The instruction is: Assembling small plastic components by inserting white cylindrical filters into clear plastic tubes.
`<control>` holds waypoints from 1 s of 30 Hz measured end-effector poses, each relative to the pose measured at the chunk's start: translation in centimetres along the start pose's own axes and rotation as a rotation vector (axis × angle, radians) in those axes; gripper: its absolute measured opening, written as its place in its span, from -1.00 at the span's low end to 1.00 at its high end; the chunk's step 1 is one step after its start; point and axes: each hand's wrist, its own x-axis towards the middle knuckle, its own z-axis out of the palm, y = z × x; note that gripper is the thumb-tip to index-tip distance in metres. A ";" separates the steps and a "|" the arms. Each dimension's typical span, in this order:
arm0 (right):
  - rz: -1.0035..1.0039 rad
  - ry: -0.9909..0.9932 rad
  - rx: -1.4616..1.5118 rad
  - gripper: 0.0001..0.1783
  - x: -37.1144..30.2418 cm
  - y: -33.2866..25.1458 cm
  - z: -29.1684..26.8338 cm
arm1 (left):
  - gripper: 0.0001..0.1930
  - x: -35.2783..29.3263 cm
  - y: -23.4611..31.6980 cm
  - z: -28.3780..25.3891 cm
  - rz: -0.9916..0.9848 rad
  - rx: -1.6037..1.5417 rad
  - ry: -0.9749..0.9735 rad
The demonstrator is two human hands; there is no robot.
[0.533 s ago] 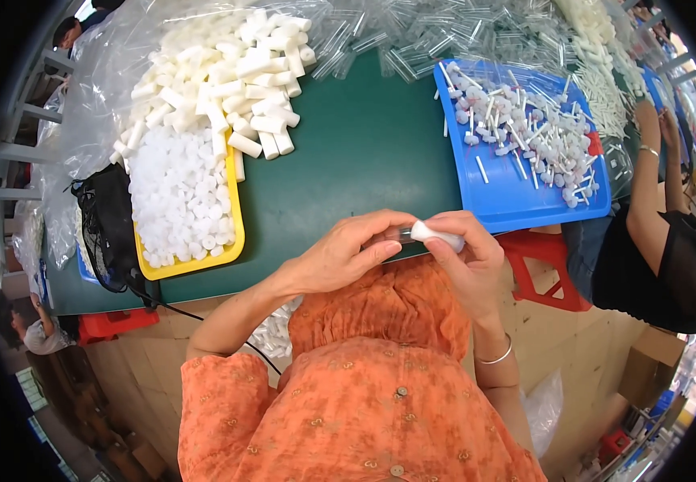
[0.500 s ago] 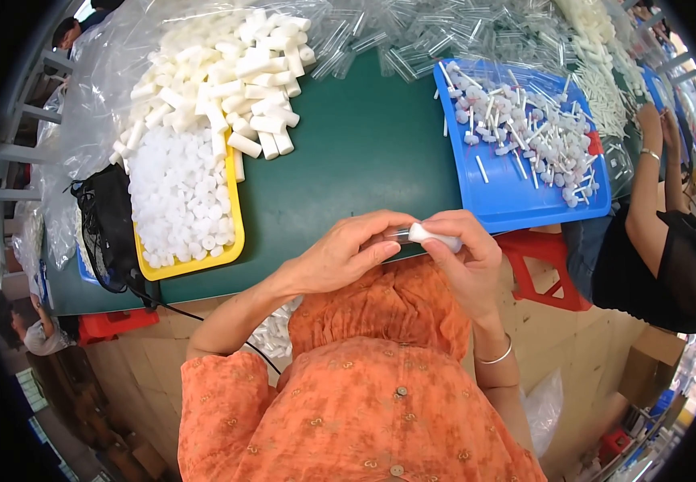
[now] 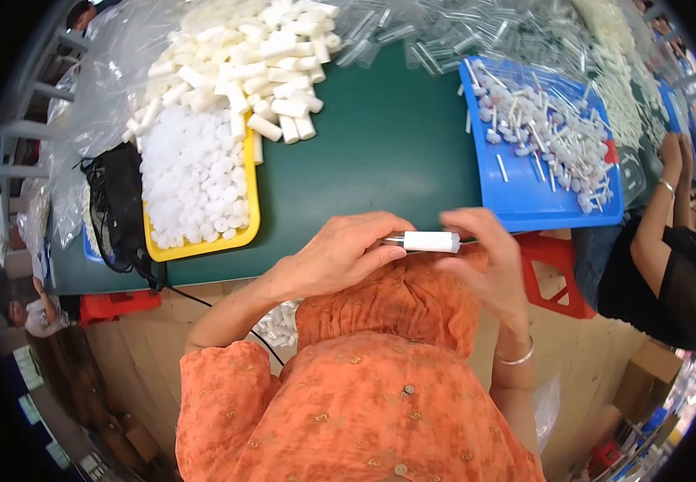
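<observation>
In front of my waist, at the table's near edge, my left hand (image 3: 356,255) is closed around a clear tube (image 3: 394,240). A white cylinder (image 3: 430,242) is in line with the tube and extends to the right of my left fingers; its right end looks greyish and translucent. How far it sits inside the tube cannot be made out. My right hand (image 3: 496,261), a little blurred, is just beyond that right end, with thumb and fingers apart and nothing visible between them.
A yellow tray (image 3: 253,201) of small white caps stands left, with cream foam cylinders (image 3: 271,72) heaped behind. At the right, a blue tray (image 3: 516,210) holds white-stemmed parts. Clear tubes (image 3: 428,32) lie at the back. A co-worker (image 3: 653,265) sits right, near a red stool (image 3: 553,281).
My right fingers have let go of the white cylinder and spread apart to its right. More of the cylinder shows now. The view has shifted slightly, moving the trays rightward.
</observation>
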 end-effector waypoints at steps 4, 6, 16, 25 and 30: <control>0.078 -0.092 0.110 -0.72 -1.7 0.6 1.1 | -0.76 -0.2 0.2 1.7 0.065 -0.126 -0.016; 0.059 -0.022 0.122 -0.78 -1.6 0.9 1.9 | -0.77 -0.4 0.1 1.5 0.024 -0.165 -0.033; 0.406 -0.265 0.562 -0.85 -2.7 1.9 1.6 | -0.81 -2.1 0.1 4.0 -0.099 -0.098 -0.009; 0.394 0.044 0.584 -0.85 -8.6 4.2 4.5 | -0.81 -3.6 -1.7 8.2 -0.297 -0.806 0.044; 0.469 0.219 0.775 -0.79 -9.7 5.1 8.5 | -0.78 -2.0 -1.9 10.9 -0.512 -1.030 0.322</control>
